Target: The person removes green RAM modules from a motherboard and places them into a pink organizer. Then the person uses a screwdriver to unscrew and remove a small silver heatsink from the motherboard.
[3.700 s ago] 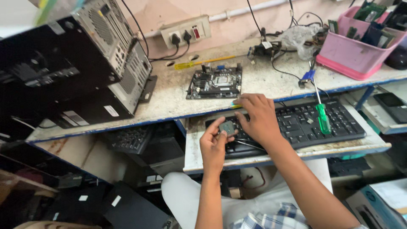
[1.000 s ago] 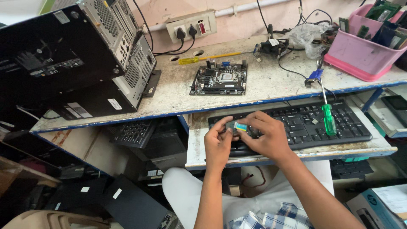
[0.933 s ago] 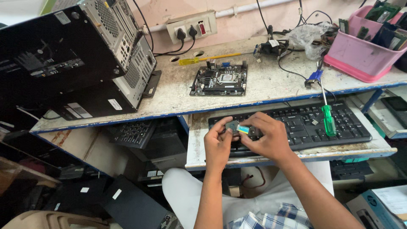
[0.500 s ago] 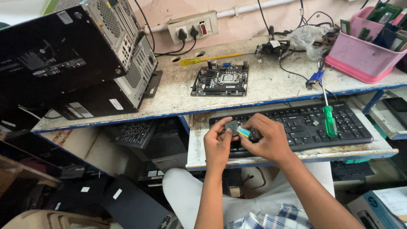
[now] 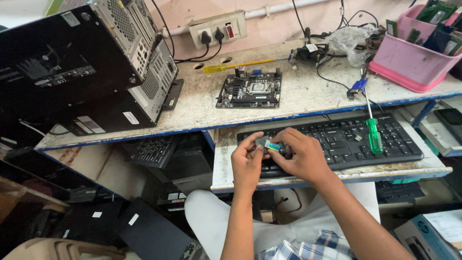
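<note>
Shifted right hand (image 5: 301, 156) off keyboard (image 5: 346, 139) to meet left hand (image 5: 246, 161) | both sets of fingers pinched on small chip (image 5: 269, 145) | long axis left-right between hands

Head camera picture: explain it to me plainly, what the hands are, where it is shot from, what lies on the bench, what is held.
The camera sits on a seated person's head and looks down. Their left hand and right hand together hold a small chip-like part over a black keyboard. A green screwdriver lies on the keyboard. On the worn bench above lie a circuit board, a yellow screwdriver, a pink tray and computer cases.
</note>
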